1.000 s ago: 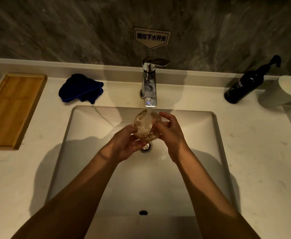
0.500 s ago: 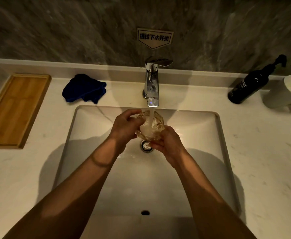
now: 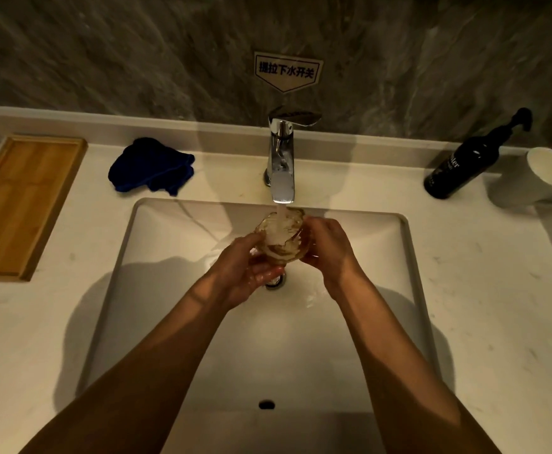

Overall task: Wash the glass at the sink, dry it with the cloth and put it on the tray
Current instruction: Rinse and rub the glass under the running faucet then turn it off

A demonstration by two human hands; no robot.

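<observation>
A clear faceted glass (image 3: pixel 281 235) is held over the white sink (image 3: pixel 176 257), directly under the chrome tap (image 3: pixel 281 158), and water runs into it. My left hand (image 3: pixel 245 270) cups the glass from below and the left. My right hand (image 3: pixel 327 245) grips its right side. A crumpled dark blue cloth (image 3: pixel 151 170) lies on the counter left of the tap. The wooden tray (image 3: pixel 22 204) sits at the far left of the counter with nothing on it.
A black pump bottle (image 3: pixel 461 165) and a white mug (image 3: pixel 536 181) stand at the back right of the counter. The drain (image 3: pixel 276 281) is just below the hands. A dark stone wall with a small sign rises behind the tap.
The hands have turned the glass under the stream: my left hand dropped from the glass's upper left to beneath it, and my right hand rose from below to its right side.
</observation>
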